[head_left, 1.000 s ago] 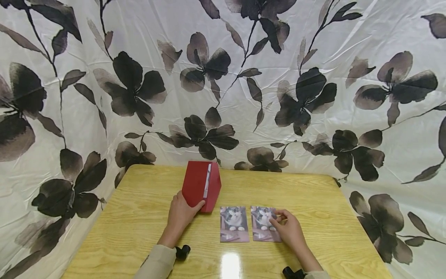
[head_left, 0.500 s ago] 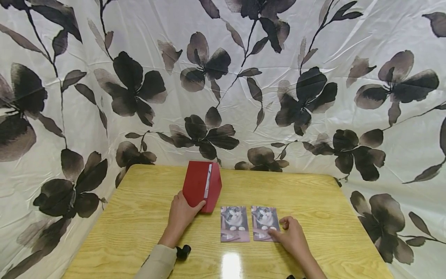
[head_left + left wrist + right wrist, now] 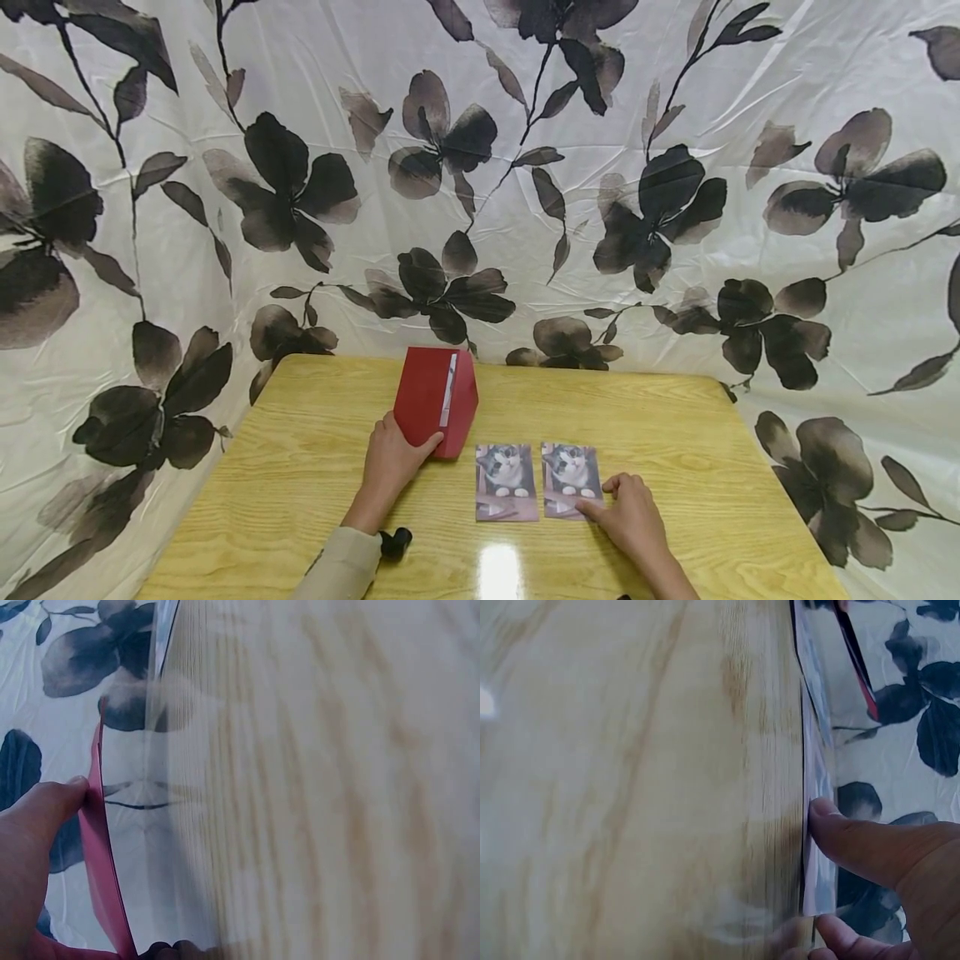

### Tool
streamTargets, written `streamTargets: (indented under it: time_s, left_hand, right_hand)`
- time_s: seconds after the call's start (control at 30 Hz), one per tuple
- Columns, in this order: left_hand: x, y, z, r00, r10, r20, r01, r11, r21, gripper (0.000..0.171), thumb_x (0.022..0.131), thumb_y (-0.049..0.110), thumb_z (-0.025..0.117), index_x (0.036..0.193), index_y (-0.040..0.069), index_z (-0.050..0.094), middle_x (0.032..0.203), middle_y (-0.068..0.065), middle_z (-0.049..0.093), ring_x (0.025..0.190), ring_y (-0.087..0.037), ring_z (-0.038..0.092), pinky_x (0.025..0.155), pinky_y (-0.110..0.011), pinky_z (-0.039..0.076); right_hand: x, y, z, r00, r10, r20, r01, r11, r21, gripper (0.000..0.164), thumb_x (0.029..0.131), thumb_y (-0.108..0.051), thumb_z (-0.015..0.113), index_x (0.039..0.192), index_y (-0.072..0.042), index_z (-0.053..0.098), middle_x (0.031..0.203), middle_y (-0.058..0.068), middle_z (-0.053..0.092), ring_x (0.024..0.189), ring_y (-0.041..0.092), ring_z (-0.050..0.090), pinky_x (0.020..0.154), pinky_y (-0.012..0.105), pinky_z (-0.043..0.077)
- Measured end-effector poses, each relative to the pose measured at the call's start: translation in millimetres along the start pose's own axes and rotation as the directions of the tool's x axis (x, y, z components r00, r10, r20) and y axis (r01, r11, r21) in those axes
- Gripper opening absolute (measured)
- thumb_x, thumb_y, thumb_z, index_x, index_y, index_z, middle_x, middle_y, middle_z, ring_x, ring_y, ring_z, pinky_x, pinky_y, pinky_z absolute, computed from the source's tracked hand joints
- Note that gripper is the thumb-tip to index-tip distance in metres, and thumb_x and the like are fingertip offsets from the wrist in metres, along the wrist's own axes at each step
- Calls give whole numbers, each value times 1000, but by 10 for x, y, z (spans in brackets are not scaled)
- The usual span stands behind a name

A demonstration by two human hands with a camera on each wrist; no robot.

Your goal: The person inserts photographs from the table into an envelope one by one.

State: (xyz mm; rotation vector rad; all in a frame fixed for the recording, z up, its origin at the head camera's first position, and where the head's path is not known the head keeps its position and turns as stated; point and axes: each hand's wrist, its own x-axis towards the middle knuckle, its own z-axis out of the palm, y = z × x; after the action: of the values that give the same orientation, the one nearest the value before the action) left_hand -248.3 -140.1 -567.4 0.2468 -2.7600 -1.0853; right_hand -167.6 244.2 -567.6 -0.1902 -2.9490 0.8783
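Note:
My left hand (image 3: 393,462) grips the near end of a red envelope (image 3: 423,392), thumb on top and fingers at its left side. The envelope's pointed flap (image 3: 462,404) is spread to the right, and a pale strip shows along the opening. In the left wrist view the envelope (image 3: 103,862) appears edge-on, tilted off the table. Two matching cat photo cards lie side by side: a left card (image 3: 505,483) and a right card (image 3: 566,471). On the right card's lower part rests the thumb of my right hand (image 3: 630,517), with the fingers by its right edge (image 3: 821,889).
A light wood-grain table (image 3: 675,425) carries everything. Behind and beside it hangs a white cloth (image 3: 480,233) with dark flowers. Black wrist camera gear (image 3: 395,543) sits on the left wrist, below a beige sleeve (image 3: 341,562).
My right hand has slid down and slightly right, from the right card's upper right side to its lower right corner. The left hand and the envelope have barely moved.

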Motion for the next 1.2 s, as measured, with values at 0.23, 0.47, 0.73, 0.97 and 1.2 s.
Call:
streamTargets:
  time_s: [0.23,0.47,0.73,0.97,1.2]
  left_hand:
    - [7,-11,15,1000,8,-15,-8,1000,1,94,85,49,88,141,-13,45,123,-30,59,111,-43,60,93,-58,56]
    - [4,-17,21,1000,7,-2,-7,1000,-1,95,86,50,87,141,-13,44,124,-30,59,111,-43,60,94,-58,56]
    - [18,-29,22,1000,11,-2,-11,1000,8,95,86,50,87,141,-14,44,124,-30,58,111,-43,60,94,-58,55]
    - [8,-13,20,1000,5,-3,-5,1000,-2,93,86,49,88,141,-13,45,123,-29,59,111,-42,60,95,-57,56]
    - [2,-7,0,1000,-1,8,1,1000,-1,94,86,49,87,142,-13,44,125,-29,59,112,-42,60,95,-58,56]
  right_hand:
    - [-2,-26,-16,1000,0,14,1,1000,-18,58,77,-44,97,100,-1,66,94,8,58,87,24,55,73,43,49]
    - [3,-42,-13,1000,13,27,-13,1000,7,57,78,-40,97,105,-2,64,85,3,62,76,19,58,62,39,48]
    - [-4,-52,-8,999,2,41,-3,999,45,54,82,-35,95,111,-4,61,80,-2,62,67,15,55,58,36,44]
    - [11,-31,-52,998,-1,65,-6,994,105,45,89,-19,89,121,2,66,80,-2,64,69,15,57,64,36,47]
    - [56,-17,-90,999,15,42,-21,987,156,25,90,-13,85,108,0,74,81,1,69,73,16,61,67,37,50]
